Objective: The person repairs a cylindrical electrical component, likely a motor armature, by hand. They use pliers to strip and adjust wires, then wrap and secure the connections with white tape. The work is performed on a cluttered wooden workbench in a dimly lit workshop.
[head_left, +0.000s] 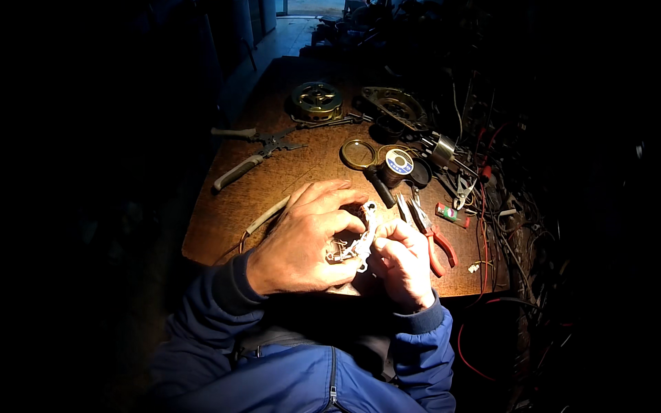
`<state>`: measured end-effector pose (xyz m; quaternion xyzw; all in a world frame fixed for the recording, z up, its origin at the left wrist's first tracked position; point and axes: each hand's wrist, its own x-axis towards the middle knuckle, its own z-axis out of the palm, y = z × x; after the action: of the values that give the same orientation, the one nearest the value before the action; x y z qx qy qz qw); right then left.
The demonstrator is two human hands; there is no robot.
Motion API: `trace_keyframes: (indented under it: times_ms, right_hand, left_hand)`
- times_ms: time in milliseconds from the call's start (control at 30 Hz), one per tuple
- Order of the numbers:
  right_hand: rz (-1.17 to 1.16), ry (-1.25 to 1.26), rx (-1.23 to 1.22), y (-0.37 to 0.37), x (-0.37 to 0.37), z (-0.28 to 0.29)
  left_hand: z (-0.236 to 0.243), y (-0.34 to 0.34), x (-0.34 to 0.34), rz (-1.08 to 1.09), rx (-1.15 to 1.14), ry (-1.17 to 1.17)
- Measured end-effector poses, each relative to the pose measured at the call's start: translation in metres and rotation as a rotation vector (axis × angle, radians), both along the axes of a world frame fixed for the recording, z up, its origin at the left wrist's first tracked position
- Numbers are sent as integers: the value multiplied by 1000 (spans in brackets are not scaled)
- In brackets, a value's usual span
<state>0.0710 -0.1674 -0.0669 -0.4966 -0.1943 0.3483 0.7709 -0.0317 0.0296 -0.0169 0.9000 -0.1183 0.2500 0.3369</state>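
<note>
Left hand [306,237] is covering part of a pale, bracket-like piece [365,242]; glare is washing out its detail. Right hand [405,265] is concealing whatever its fingertips are pinching. Left hand is also masking one end of a beige cable [267,215]. A spool [394,177] is partly blocking a black disc [421,173]. Darkness is swallowing the outer side of a wire tangle [513,237]. The lower edge is cutting off the blue jacket [289,375].

A workshop — red-handled pliers [428,230], spool [399,162], tangled wires [484,234], wooden bench [313,157].
</note>
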Motion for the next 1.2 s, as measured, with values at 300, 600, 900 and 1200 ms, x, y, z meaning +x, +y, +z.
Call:
trace_keyframes:
  times_ms: [300, 600, 900, 1200]
  right_hand:
    - [-5, 6, -7, 1, 0, 2]
    - [5, 2, 4, 1, 1, 2]
    - [-35, -6, 26, 3, -2, 1]
    - [-48, -10, 50, 1, -2, -2]
  left_hand:
    - [-4, 0, -1, 9, -15, -14]
    - [-6, -2, 0, 24, -60, -45]
    - [-7, 0, 0, 15, -88, -47]
    - [-6, 1, 0, 10, -81, -23]
